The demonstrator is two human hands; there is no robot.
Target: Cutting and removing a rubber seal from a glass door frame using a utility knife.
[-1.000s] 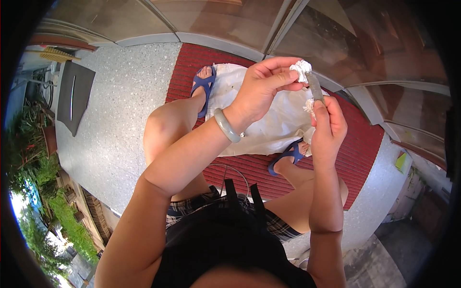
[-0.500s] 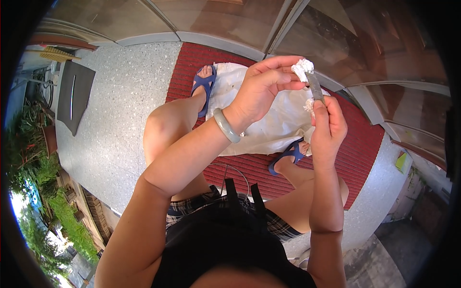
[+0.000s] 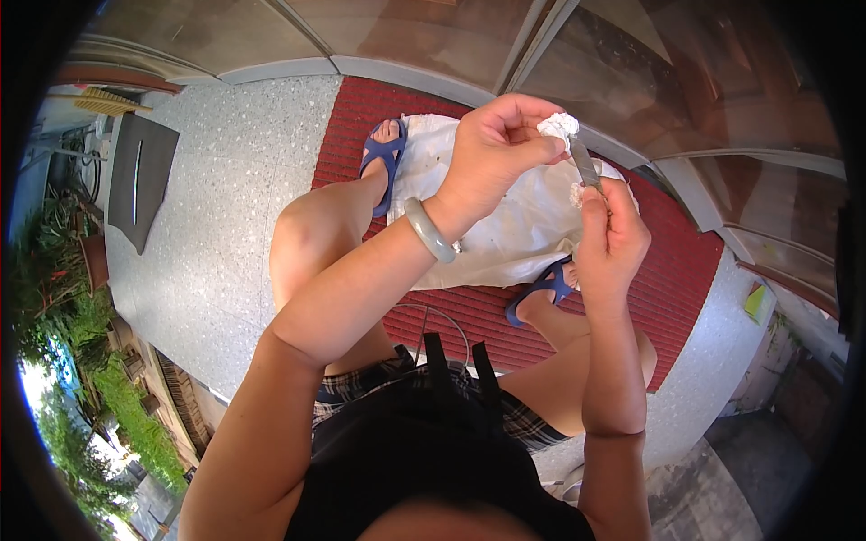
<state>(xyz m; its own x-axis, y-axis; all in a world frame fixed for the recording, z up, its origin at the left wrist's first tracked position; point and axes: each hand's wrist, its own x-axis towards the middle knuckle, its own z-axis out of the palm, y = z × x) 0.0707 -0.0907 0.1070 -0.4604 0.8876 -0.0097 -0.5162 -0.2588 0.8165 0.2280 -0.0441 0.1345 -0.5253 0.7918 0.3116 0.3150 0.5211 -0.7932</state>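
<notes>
Both of my hands are raised over a white sheet. Between the thumb and fingers of my left hand is a crumpled white wad, perhaps paper, resting against the upper end of a flat grey strip. That strip looks like a metal blade and slants down toward my right hand. My right thumb and fingers pinch its lower end; a handle, if there is one, is hidden. Beside the right fingertips shows a second white crumpled bit; whether I hold it too, I cannot tell.
The sheet lies on a ribbed red mat, between my blue-sandalled feet. Glass door panels border the far side. On the speckled floor at left lies a dark mat with a thin rod. A thin wire hoop stands near my lap.
My left fingers have curled in and the thumb has come up onto the white wad. Both hands have shifted slightly left, with the wad still at the strip's upper end.
</notes>
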